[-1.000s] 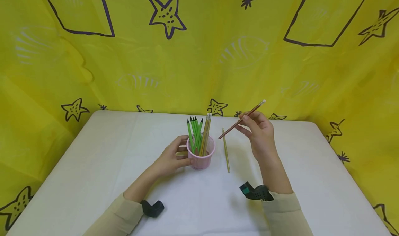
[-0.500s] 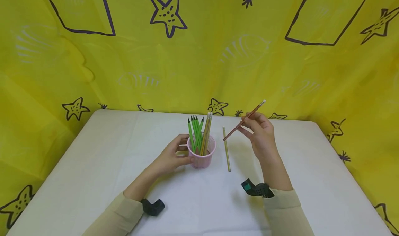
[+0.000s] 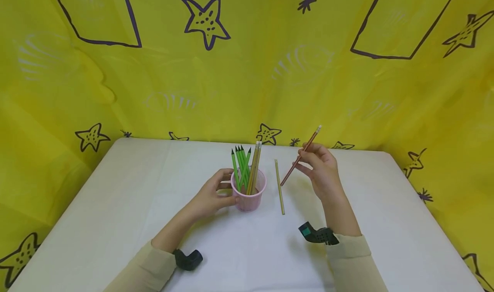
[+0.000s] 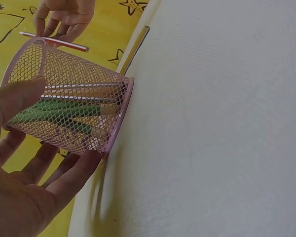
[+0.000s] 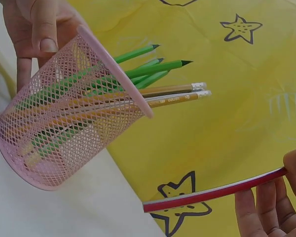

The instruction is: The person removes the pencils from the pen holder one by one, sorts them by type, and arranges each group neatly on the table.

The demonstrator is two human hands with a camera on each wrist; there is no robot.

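Observation:
A pink mesh pencil cup [image 3: 248, 203] stands upright on the table, and my left hand [image 3: 209, 196] grips its left side, thumb in front and fingers behind. Several green pencils [image 5: 163, 67] stand in it with dark points up, beside gold pencils [image 5: 175, 98] with white erasers up. Right of the cup, my right hand [image 3: 322, 167] pinches a red pencil [image 3: 289, 173] in the air. This pencil tilts, its eraser end up and its flat unsharpened end down towards the left. Between cup and right hand, one gold pencil [image 3: 279, 193] lies on the table.
A white cloth [image 3: 247, 253] covers the table. Behind and at the sides hangs a yellow curtain [image 3: 239, 77] printed with stars and fish. Dark wrist cameras sit at the left cuff [image 3: 188, 260] and the right cuff [image 3: 318, 234].
The red pencil has swung steeper in my right hand, its lower end coming down and slightly right, past the lying gold pencil. My left hand and the cup have stayed in place.

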